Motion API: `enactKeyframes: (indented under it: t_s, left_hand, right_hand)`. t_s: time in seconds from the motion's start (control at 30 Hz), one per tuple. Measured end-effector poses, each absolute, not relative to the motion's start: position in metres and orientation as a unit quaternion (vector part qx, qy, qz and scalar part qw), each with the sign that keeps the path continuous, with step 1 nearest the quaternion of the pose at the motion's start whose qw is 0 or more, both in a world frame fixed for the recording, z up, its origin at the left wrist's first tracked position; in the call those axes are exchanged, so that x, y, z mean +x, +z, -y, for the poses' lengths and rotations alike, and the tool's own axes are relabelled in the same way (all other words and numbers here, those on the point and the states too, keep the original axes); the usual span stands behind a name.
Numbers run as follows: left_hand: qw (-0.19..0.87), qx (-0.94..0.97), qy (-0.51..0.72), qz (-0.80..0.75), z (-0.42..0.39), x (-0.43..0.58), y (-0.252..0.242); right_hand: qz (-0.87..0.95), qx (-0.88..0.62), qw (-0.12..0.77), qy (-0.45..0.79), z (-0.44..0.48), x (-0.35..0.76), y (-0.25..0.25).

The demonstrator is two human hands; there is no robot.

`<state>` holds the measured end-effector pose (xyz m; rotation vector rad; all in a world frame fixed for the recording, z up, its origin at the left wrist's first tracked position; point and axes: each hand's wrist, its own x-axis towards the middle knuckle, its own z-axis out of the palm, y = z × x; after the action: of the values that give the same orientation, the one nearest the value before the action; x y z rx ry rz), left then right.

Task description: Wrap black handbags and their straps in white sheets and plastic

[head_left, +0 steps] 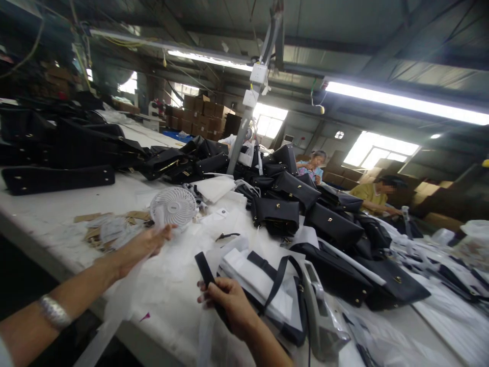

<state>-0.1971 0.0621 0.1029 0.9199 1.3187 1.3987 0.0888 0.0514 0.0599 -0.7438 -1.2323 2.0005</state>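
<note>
My left hand (pixel 147 243) is closed on a thin translucent white strip (pixel 120 306), which trails down past the table's front edge. A silvery bracelet (pixel 54 312) circles that wrist. In my right hand (pixel 233 300) is a black strap (pixel 205 268), gripped between thumb and fingers with its end sticking up. Just right of this hand lies a black handbag (pixel 294 334) with white sheets (pixel 248 278) over it and a looped handle. Beyond my left hand stands a small white fan (pixel 173 206).
Many black handbags (pixel 332 224) are piled across the table, with more at the left (pixel 57 178). A grey tape dispenser (pixel 324 316) stands by the near bag. Scraps and clear plastic (pixel 114 229) lie left. A slanted post (pixel 240 137) rises mid-table. Two co-workers (pixel 376 193) sit at the far right.
</note>
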Motion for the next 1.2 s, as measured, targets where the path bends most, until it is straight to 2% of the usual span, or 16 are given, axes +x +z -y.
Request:
enactKeyframes:
  t_s: [0.1,0.2,0.4,0.6,0.8,1.03,1.2]
  left_hand:
    - [0.535,0.427,0.473,-0.555,-0.048,-0.161,0.081]
    - [0.519,0.459,0.429,-0.579,-0.055,-0.136,0.064]
    - [0.377,0.523,0.432,-0.63,-0.117,-0.123,0.046]
    - [0.265,0.605,0.442,-0.607,-0.156,-0.133,0.047]
    - [0.237,0.61,0.43,-0.622,-0.105,-0.145,0.044]
    - [0.286,0.678,0.346,-0.582,-0.033,-0.118,0.001]
    - [0.174,0.586,0.362,-0.704,-0.052,-0.161,0.005]
  right_hand:
    - [0.44,-0.306,0.341,0.772,-0.055,0.084,0.059]
    - [0.432,-0.327,0.352,0.763,-0.058,0.082,0.062]
    - [0.393,-0.359,0.381,0.756,-0.061,0.082,0.07]
    - [0.371,-0.353,0.404,0.758,-0.065,0.083,0.069]
    - [0.385,-0.401,0.452,0.697,-0.056,0.099,0.066]
    - [0.445,-0.429,0.403,0.674,-0.046,0.106,0.046]
    - [0.465,-0.467,0.389,0.644,-0.05,0.109,0.031]
